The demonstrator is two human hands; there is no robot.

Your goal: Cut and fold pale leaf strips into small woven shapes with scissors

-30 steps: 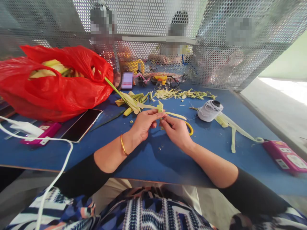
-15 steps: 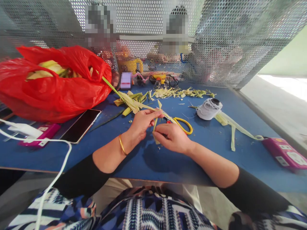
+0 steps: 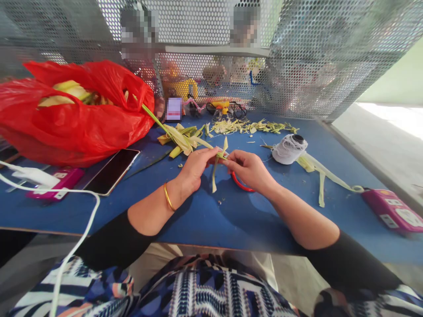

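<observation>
Between my two hands is a pale green leaf strip, crossed or knotted near the fingertips, one end pointing up and another hanging down. My left hand pinches it at the crossing, thumb on top. The fingers of my right hand are closed on the strip just right of the crossing. Under my right hand lies a pair of scissors, of which a red handle shows; the rest is covered. Left of and beyond my hands, more leaf pieces lie in a loose pile.
A red plastic bag of leaves fills the left side, with a phone and a magenta box before it. A white thread spool, leaf strips and another magenta box lie right. Leaf scraps line the perforated screen.
My right hand has moved up and away from the hanging end to the strip right of the crossing. It now covers the scissors' yellow handle, and the red one shows.
</observation>
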